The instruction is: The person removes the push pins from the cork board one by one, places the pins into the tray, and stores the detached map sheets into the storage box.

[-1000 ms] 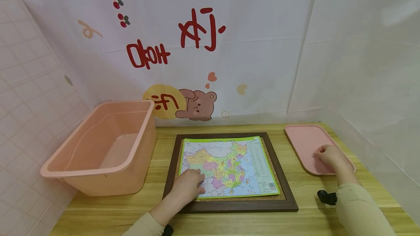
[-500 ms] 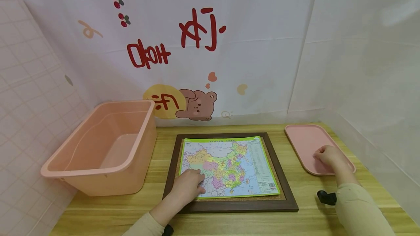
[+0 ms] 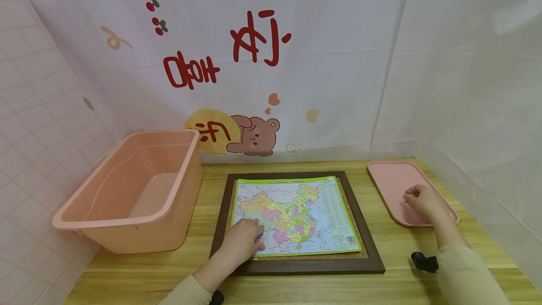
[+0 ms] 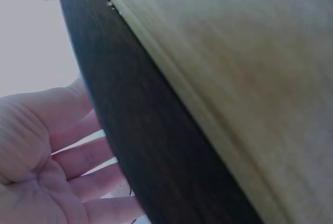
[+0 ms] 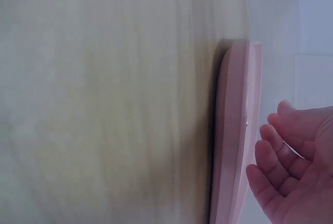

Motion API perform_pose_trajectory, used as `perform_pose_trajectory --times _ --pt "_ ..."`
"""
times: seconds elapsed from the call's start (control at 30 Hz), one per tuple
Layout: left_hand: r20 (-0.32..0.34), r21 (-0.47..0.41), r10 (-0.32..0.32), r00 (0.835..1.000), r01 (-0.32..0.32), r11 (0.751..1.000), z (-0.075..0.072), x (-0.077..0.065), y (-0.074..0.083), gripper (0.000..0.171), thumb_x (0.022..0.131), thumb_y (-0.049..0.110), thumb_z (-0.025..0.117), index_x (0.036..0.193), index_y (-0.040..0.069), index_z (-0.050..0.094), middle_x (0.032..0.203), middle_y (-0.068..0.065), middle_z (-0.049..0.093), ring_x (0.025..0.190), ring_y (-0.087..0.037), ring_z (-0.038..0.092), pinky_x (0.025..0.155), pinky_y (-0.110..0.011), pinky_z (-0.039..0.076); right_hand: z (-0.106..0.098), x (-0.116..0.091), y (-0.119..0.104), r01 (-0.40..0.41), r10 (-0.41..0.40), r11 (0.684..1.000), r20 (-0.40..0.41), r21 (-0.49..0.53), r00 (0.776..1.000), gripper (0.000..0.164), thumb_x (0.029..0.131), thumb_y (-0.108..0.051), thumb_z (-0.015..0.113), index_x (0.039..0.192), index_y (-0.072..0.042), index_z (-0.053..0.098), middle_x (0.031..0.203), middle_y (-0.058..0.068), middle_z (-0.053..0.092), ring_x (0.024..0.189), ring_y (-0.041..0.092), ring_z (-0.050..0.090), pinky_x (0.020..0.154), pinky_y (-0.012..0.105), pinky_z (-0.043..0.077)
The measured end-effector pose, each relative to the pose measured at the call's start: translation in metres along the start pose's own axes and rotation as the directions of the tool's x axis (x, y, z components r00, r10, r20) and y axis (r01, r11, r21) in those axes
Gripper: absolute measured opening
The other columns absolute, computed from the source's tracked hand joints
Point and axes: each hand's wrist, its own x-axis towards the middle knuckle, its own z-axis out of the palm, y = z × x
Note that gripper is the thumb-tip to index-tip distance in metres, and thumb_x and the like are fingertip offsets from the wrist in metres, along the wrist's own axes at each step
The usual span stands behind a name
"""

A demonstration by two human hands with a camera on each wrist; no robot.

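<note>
My left hand (image 3: 242,240) lies with extended fingers on the lower left of a map of China (image 3: 288,215), which has a green border. The map covers most of a cork board (image 3: 353,229) with a dark brown frame (image 3: 305,266). In the left wrist view, the left hand's fingers (image 4: 93,182) reach past the frame's edge. Over the pink tray (image 3: 394,178) at the right, my right hand (image 3: 420,197) pinches a tiny shiny thing (image 3: 405,200) between thumb and forefinger; its kind I cannot tell. The right wrist view shows this hand (image 5: 296,156) beside the tray's rim.
A large pink plastic basin (image 3: 178,201) stands on the wooden table (image 3: 203,267) left of the board. A white printed cloth (image 3: 338,74) hangs behind the table. Black wrist-camera parts (image 3: 425,262) stick out by the right sleeve (image 3: 470,272).
My right hand has lifted slightly off the tray, and the tiny shiny thing now shows at its fingertips. The left hand and the map have stayed in place.
</note>
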Motion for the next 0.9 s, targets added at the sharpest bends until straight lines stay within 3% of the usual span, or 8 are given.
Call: perform_pose_trajectory --times 0.2,0.47,0.9 --pt "-0.004 -0.002 0.009 1.000 -0.009 1.000 0.000 0.000 0.000 0.042 0.076 0.031 0.083 0.108 0.005 0.076 0.116 -0.017 0.070 0.105 -0.035 0.066 0.085 -0.041 0.055 0.004 -0.008 -0.010 0.050 -0.051 0.999 -0.065 -0.004 0.997 0.031 0.100 -0.014 0.056 0.110 0.015 0.058 0.103 0.033 0.062 0.097 0.050 0.058 0.081 0.059 0.047" --pt "-0.010 -0.002 0.013 1.000 -0.013 1.000 0.000 -0.001 0.000 0.041 0.075 0.031 0.084 0.107 0.006 0.076 0.116 -0.017 0.070 0.104 -0.035 0.066 0.083 -0.040 0.056 0.011 -0.009 -0.018 0.111 -0.111 0.994 -0.142 -0.002 0.984 0.038 0.100 -0.016 0.058 0.118 0.017 0.056 0.110 0.036 0.061 0.102 0.052 0.058 0.085 0.060 0.047" --pt "-0.008 0.007 0.018 1.000 -0.018 1.000 0.000 0.000 0.000 0.041 0.075 0.031 0.084 0.107 0.006 0.076 0.115 -0.017 0.070 0.104 -0.035 0.066 0.085 -0.040 0.056 0.013 -0.013 -0.037 0.179 -0.170 0.983 -0.174 0.041 0.970 0.043 0.102 -0.019 0.058 0.127 0.015 0.053 0.116 0.036 0.060 0.103 0.052 0.059 0.088 0.060 0.047"
